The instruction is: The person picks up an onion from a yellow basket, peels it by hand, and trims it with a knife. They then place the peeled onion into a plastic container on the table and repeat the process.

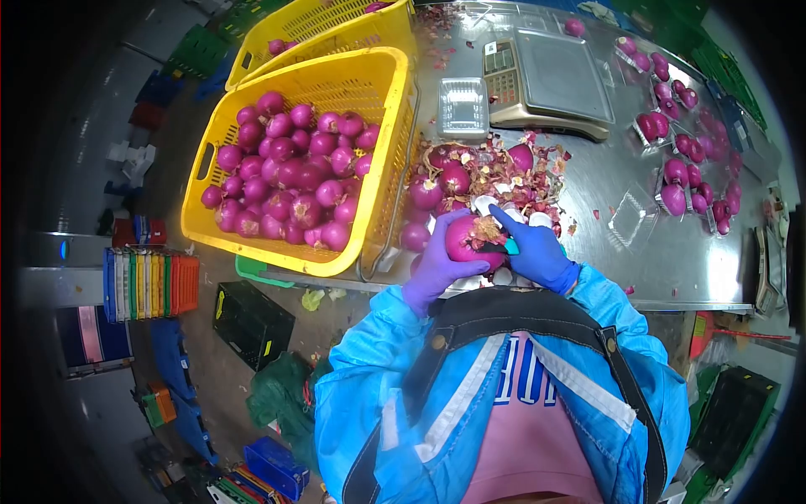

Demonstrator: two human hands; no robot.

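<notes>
A red onion (467, 238) is gripped in the gloved left hand (438, 260) just in front of the scale (550, 84), steadied so loose skin can be worked by the right hand (534, 249), closed around a small tool.

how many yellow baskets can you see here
2. One yellow basket full of red onions sits at the table's left edge, beside the gloved hands. A second basket stands right behind it, mostly cut off at the top, so others may be hidden.
</notes>
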